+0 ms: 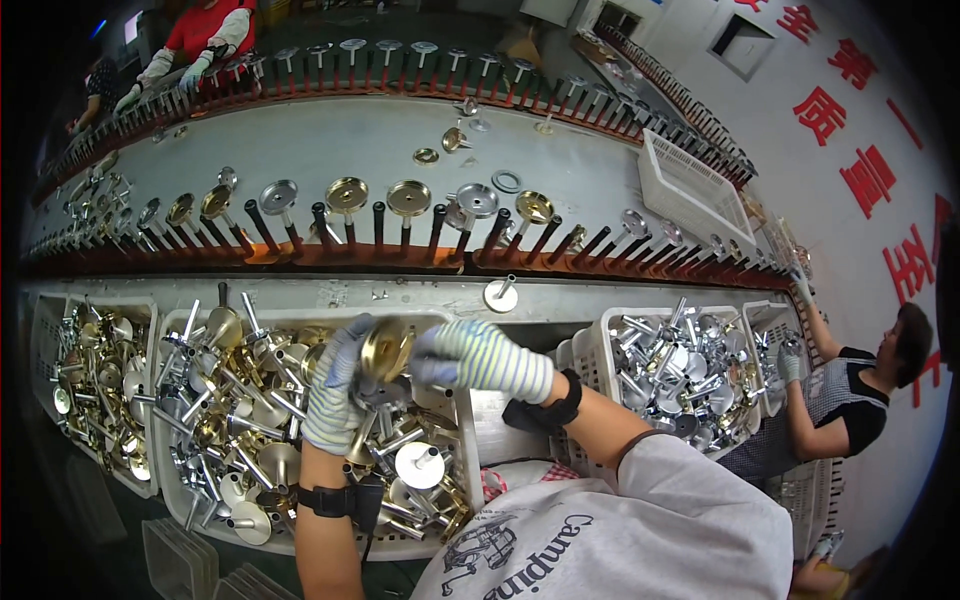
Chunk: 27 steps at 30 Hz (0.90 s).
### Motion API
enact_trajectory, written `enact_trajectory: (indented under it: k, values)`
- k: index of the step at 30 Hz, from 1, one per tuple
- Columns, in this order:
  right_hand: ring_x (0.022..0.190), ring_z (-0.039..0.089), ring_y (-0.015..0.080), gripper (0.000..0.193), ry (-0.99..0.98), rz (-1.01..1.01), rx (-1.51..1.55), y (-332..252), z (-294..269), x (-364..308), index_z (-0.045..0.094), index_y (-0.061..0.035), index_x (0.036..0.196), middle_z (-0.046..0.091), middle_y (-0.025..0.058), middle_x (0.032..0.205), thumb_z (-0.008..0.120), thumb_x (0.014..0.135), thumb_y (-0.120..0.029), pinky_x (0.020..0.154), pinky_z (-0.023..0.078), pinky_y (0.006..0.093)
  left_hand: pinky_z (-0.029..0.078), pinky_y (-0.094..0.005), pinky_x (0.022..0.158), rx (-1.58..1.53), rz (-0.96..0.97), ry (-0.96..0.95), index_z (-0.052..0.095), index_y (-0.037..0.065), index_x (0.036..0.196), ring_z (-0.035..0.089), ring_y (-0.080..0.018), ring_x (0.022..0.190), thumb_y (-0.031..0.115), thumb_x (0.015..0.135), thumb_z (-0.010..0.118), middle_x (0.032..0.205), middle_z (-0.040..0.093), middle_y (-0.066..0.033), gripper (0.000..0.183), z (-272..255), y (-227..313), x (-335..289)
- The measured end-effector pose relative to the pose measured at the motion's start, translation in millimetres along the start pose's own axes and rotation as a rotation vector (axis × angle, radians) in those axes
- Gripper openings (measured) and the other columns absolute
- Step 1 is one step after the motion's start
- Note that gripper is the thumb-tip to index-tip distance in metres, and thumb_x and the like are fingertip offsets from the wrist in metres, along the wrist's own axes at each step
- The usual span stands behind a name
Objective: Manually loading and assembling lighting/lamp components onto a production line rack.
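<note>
While the left hand [334, 395] grasps a gold part [385, 350] | between both hands | right hand [482, 358] blurred: grip unclear

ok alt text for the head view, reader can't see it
The person's left hand, in a striped knit glove, holds a gold-coloured round metal part above a white plastic crate of silver and gold stemmed metal discs; the gloved right hand is beside it. Beyond stand red pegs with black tops.

Wall [840, 262]: carried red lettering [866, 186], upper right.
Co-worker [852, 405]: wore checkered apron [822, 396], right edge.
Second person [195, 32]: wore red, upper left.
Bins [168, 560]: sat stacked, lower left.
</note>
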State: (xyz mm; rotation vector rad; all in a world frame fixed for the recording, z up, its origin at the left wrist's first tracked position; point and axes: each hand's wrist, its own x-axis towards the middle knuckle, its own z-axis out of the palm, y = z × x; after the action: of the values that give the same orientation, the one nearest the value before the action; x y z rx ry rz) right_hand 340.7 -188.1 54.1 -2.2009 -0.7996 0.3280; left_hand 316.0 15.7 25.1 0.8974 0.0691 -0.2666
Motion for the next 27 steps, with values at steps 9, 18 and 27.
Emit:
enact_trajectory:
  k: [9, 18, 27]
  values:
    - [0.062, 0.048, 0.0097, 0.017, 1.274, 0.180, 0.384, 180, -95, -14, 0.060, -0.0006, 0.092, 0.058, 0.0003, 0.074, 0.062, 0.083, -0.015, 0.056, 0.041, 0.0256, 0.044, -0.0186, 0.044, -0.193, -0.003, -0.024, 0.049, 0.002, 0.117, 0.052, -0.0048, 0.054, 0.022, 0.087, 0.057, 0.086, 0.061, -0.0062, 0.037, -19, -8, 10]
    - [0.052, 0.047, 0.0105, 0.029, 0.943, 0.394, 0.105, 208, -84, 14, 0.058, -0.0011, 0.092, 0.057, 0.0017, 0.066, 0.057, 0.086, -0.029, 0.048, 0.039, 0.0264, 0.048, -0.0221, 0.055, -0.283, 0.072, -0.052, 0.051, 0.006, 0.115, 0.056, -0.0072, 0.064, 0.017, 0.085, 0.060, 0.088, 0.061, -0.0043, 0.034, -24, -5, 9]
    - [0.064, 0.050, 0.0069, 0.037, 0.293, 0.156, 0.358, 36, -30, -4, 0.060, -0.0029, 0.106, 0.058, -0.0010, 0.074, 0.057, 0.086, -0.034, 0.058, 0.043, 0.0223, 0.051, -0.0268, 0.071, -0.218, 0.233, -0.084, 0.052, 0.007, 0.116, 0.057, -0.0116, 0.080, 0.005, 0.080, 0.063, 0.094, 0.057, -0.0028, 0.038, -20, -2, 6]
